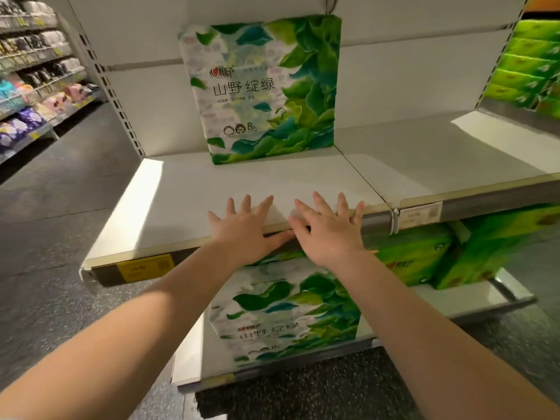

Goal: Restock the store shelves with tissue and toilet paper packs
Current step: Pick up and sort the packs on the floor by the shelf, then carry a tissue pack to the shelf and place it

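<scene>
I see a glossy plastic-wrapped tissue pack (pixel 263 89) at the back edge of a smooth, matt white metal shelf (pixel 181 189); speckled floor (pixel 60 207) below.

One head-worn wide-angle view looks forward and down, close to a white metal store shelf (pixel 303 177) at twelve o'clock; bare forearms enter from five and seven o'clock, grey speckled floor (pixel 60 207) at nine.

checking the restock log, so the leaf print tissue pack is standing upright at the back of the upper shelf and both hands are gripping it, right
Not quite. The leaf print tissue pack does stand upright at the back of the upper shelf, but neither hand grips it: the head view shows the left hand and right hand open, fingers spread, near the shelf's front edge.
</scene>
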